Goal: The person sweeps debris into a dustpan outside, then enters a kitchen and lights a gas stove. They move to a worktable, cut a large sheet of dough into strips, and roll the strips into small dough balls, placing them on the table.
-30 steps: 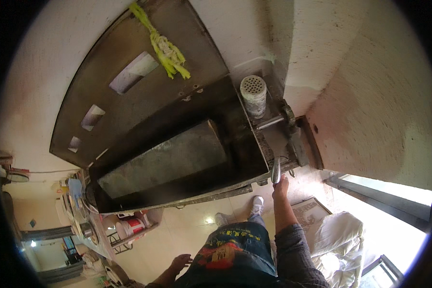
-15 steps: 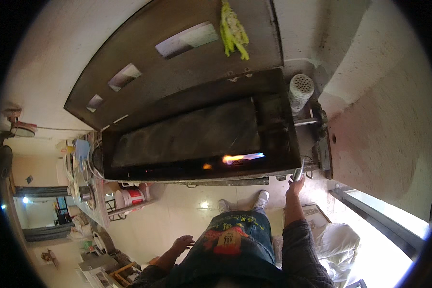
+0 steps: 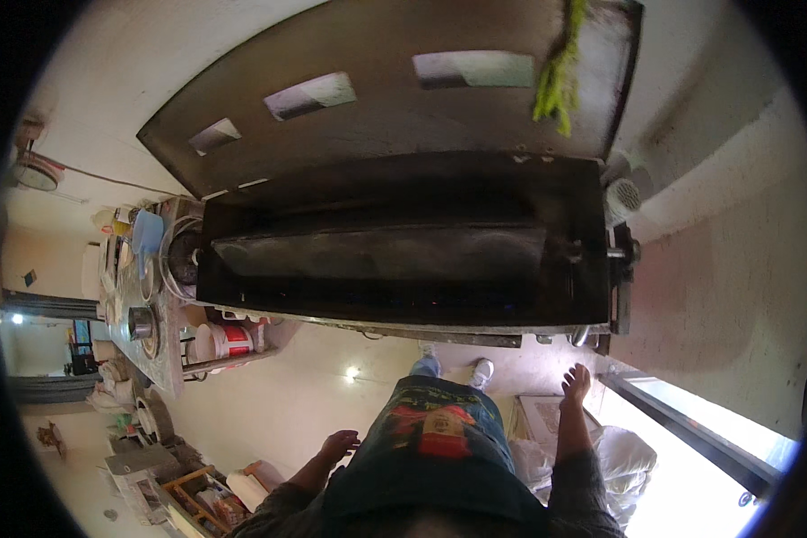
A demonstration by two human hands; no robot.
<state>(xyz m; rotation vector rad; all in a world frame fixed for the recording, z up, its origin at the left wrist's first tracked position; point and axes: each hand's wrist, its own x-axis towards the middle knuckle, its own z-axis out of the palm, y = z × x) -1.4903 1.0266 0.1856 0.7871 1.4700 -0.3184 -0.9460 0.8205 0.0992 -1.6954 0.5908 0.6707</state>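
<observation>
A long dark metal trough [image 3: 403, 314] spans the view in front of me, with a grey metal drum [image 3: 377, 255] lying lengthwise inside it. Its tall lid [image 3: 377, 125] with rectangular openings stands raised behind. My right hand [image 3: 577, 384] is held off the trough's front right corner, fingers apart and nothing in it. Closest to that hand is a small shiny metal cylinder [image 3: 581, 336] under the front edge. My left hand [image 3: 339, 444] hangs beside my apron [image 3: 412, 448], fingers loosely stretched out and empty.
A yellow-green cloth [image 3: 560, 81] hangs on the lid. At left, a cluttered worktop [image 3: 166, 350] holds a metal pot [image 3: 141, 323] and a blue container [image 3: 147, 233]. A red-and-white bucket [image 3: 224, 341] stands underneath. Plastic-wrapped items [image 3: 619, 466] lie at lower right.
My right hand has let go of the metal piece at the front right corner and drawn back toward me. The flame in the trough no longer shows. The view has shifted.
</observation>
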